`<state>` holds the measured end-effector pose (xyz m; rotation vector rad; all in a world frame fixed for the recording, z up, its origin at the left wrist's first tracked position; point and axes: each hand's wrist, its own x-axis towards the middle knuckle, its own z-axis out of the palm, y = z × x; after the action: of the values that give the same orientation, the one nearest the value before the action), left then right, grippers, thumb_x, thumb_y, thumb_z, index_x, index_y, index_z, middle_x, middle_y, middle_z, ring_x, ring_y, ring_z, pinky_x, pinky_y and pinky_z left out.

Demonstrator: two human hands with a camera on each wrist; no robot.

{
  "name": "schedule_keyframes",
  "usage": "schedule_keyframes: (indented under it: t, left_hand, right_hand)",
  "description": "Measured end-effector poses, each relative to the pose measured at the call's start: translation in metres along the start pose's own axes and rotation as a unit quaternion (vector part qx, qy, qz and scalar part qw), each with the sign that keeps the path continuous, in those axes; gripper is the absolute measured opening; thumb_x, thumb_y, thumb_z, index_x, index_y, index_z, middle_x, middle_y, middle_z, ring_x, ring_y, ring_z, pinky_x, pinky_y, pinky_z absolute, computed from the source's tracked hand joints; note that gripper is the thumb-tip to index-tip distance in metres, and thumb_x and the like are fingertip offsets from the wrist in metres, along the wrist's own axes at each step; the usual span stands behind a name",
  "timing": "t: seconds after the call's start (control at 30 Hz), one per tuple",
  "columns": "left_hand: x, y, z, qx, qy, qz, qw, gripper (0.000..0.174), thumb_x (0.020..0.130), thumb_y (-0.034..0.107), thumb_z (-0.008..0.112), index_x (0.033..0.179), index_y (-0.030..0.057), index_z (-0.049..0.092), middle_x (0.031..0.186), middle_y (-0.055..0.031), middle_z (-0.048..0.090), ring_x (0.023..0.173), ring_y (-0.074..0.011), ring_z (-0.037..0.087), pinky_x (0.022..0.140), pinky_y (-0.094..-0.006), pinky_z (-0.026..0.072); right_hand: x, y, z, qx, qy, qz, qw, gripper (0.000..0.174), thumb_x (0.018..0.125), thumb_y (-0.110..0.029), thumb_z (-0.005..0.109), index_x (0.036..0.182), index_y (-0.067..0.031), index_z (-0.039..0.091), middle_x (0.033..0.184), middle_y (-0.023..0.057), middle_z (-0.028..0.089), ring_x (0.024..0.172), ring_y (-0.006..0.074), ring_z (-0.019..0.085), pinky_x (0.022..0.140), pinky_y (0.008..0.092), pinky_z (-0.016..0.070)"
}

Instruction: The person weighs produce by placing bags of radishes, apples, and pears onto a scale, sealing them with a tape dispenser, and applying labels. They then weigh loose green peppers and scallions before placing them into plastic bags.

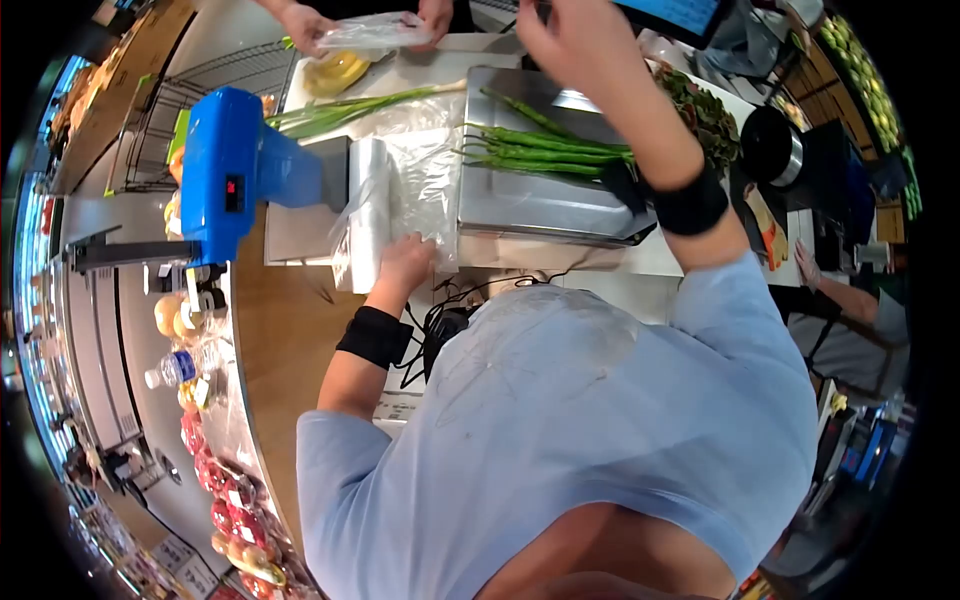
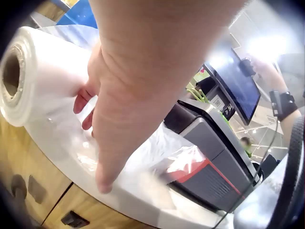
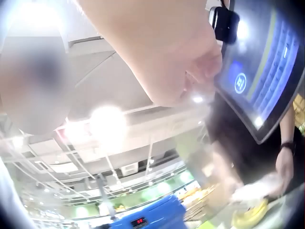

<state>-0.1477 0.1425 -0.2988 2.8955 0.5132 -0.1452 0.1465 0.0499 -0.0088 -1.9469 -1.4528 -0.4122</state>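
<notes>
My left hand [image 1: 406,262] is at the near edge of the counter, fingers pointing down onto loose clear plastic film beside a roll of plastic bags [image 2: 57,71]. Those fingers are spread and only lightly bent. Up at the scale's touchscreen [image 3: 257,71] is my right hand [image 1: 575,35], holding nothing visible; its fingertips are partly cut off or hidden. Long, thin green vegetables [image 1: 550,150] lie on the metal scale plate [image 1: 520,210]. To their left, scallions [image 1: 350,112] stretch across the white counter [image 1: 300,235].
Across the counter another person's hands [image 1: 305,25] hold a clear bag above bananas [image 1: 335,75]. A blue device [image 1: 220,170] with a red display stands at left. Dark leafy greens [image 1: 700,110] sit beyond the scale. Cables [image 1: 430,330] hang below the counter, near a wire cart [image 1: 150,130].
</notes>
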Motion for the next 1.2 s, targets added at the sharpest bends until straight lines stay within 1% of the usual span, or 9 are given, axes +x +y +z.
schedule_keyframes:
  t: [0.2, 0.37, 0.43, 0.47, 0.53, 0.67, 0.73, 0.87, 1.2]
  left_hand:
    - [-0.004, -0.021, 0.003, -0.139, 0.125, -0.155, 0.97, 0.014, 0.079, 0.016, 0.065, 0.079, 0.0026, 0.059, 0.076, -0.0178, 0.062, 0.071, -0.0363, 0.06, 0.064, -0.0429, 0.0483]
    - [-0.01, -0.015, -0.031, -0.248, 0.256, -0.26, 0.897, 0.03, 0.082, 0.026, 0.069, 0.073, -0.0003, 0.058, 0.065, -0.0166, 0.061, 0.057, -0.0341, 0.058, 0.056, -0.0384, 0.0462]
    - [-0.009, -0.018, -0.029, -0.341, 0.302, -0.32, 0.831, 0.034, 0.081, 0.027, 0.071, 0.068, -0.0013, 0.057, 0.061, -0.0146, 0.06, 0.05, -0.0265, 0.058, 0.053, -0.0357, 0.0456]
    - [-0.008, -0.011, -0.039, -0.366, 0.309, -0.342, 0.808, 0.037, 0.082, 0.029, 0.071, 0.065, -0.0018, 0.058, 0.059, -0.0126, 0.06, 0.048, -0.019, 0.058, 0.051, -0.0319, 0.0453]
    - [-0.006, -0.007, -0.054, -0.427, 0.362, -0.282, 0.779, 0.033, 0.084, 0.026, 0.068, 0.069, -0.0018, 0.063, 0.058, -0.0113, 0.06, 0.05, -0.017, 0.059, 0.05, -0.0283, 0.0454]
    - [-0.002, -0.007, -0.089, -0.437, 0.423, -0.157, 0.778, 0.026, 0.089, 0.02, 0.062, 0.075, -0.0017, 0.066, 0.063, -0.0103, 0.063, 0.054, -0.0162, 0.061, 0.052, -0.0279, 0.0457]
    - [-0.01, 0.002, -0.123, -0.436, 0.423, -0.134, 0.783, 0.023, 0.089, 0.018, 0.061, 0.078, -0.0016, 0.066, 0.065, -0.0103, 0.063, 0.057, -0.0161, 0.061, 0.053, -0.0277, 0.0458]
    - [-0.03, 0.024, -0.163, -0.403, 0.421, -0.156, 0.798, 0.017, 0.088, 0.015, 0.063, 0.085, -0.001, 0.066, 0.07, -0.0091, 0.065, 0.06, -0.014, 0.06, 0.057, -0.0273, 0.0463]
    - [-0.068, 0.054, -0.168, -0.658, 0.265, -0.187, 0.68, 0.017, 0.088, 0.012, 0.058, 0.08, -0.002, 0.064, 0.071, -0.0059, 0.063, 0.065, -0.0097, 0.058, 0.057, -0.0245, 0.0454]
  right_hand:
    - [-0.124, -0.026, 0.039, 0.219, -0.45, -0.016, 0.866, 0.024, 0.084, -0.029, 0.059, 0.084, -0.0048, 0.061, 0.076, 0.0121, 0.062, 0.066, 0.0275, 0.058, 0.061, 0.0362, 0.0463]
    - [-0.159, -0.045, 0.112, 0.307, -0.527, 0.063, 0.79, 0.042, 0.082, -0.044, 0.061, 0.083, -0.003, 0.066, 0.072, 0.0141, 0.065, 0.065, 0.0289, 0.062, 0.061, 0.0381, 0.0465]
    - [-0.145, -0.068, 0.131, 0.28, -0.619, 0.213, 0.702, 0.059, 0.078, -0.053, 0.063, 0.103, 0.0007, 0.064, 0.087, 0.0183, 0.066, 0.08, 0.0304, 0.064, 0.071, 0.0384, 0.0491]
    - [-0.152, -0.075, 0.149, 0.282, -0.616, 0.207, 0.705, 0.059, 0.078, -0.053, 0.063, 0.103, 0.0007, 0.064, 0.087, 0.0183, 0.066, 0.08, 0.0304, 0.064, 0.071, 0.0384, 0.0491]
    - [-0.174, -0.085, 0.19, 0.221, -0.378, 0.096, 0.894, 0.078, 0.074, -0.054, 0.067, 0.123, 0.0041, 0.05, 0.104, 0.0237, 0.062, 0.098, 0.0353, 0.06, 0.085, 0.0385, 0.0478]
    - [-0.154, -0.097, 0.192, 0.303, -0.369, 0.092, 0.874, 0.091, 0.071, -0.047, 0.075, 0.136, 0.0023, 0.034, 0.125, 0.0255, 0.05, 0.112, 0.0361, 0.052, 0.097, 0.0366, 0.041]
    - [-0.144, -0.104, 0.172, 0.383, -0.196, 0.028, 0.902, 0.072, 0.074, -0.038, 0.074, 0.128, -0.0008, 0.045, 0.117, 0.0222, 0.056, 0.106, 0.0351, 0.056, 0.091, 0.0363, 0.045]
    - [-0.111, -0.111, 0.115, 0.317, -0.2, 0.019, 0.927, 0.021, 0.079, -0.018, 0.063, 0.092, -0.0011, 0.06, 0.088, 0.0146, 0.059, 0.083, 0.0332, 0.059, 0.072, 0.0394, 0.0471]
    - [-0.095, -0.122, 0.059, 0.426, -0.376, 0.064, 0.821, 0.028, 0.076, -0.017, 0.071, 0.068, -0.0001, 0.05, 0.058, 0.0097, 0.051, 0.055, 0.0166, 0.053, 0.052, 0.0326, 0.0412]
